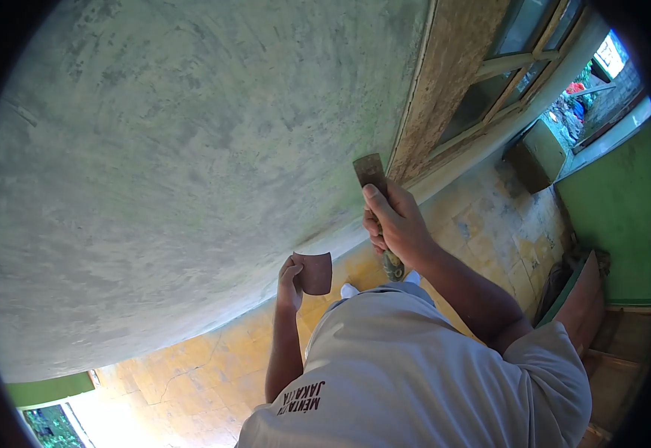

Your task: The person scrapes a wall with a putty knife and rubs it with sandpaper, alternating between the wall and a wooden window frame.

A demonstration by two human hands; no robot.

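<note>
Press scraper (371, 173) flat to wall (191, 149), right hand (398, 225) fingers closed round handle; hold sandpaper (315, 273), pinched in left hand (289, 284) fingers, just beside wall.

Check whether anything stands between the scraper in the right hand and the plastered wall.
Nothing visible does. The right hand holds the flat-bladed metal scraper with its blade at the grey plastered wall, beside the weathered wooden window frame. The left hand holds the brown sandpaper sheet lower, aside.

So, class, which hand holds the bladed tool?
The right hand, gripping the scraper by the wall; the left hand holds only a brown sheet.
</note>
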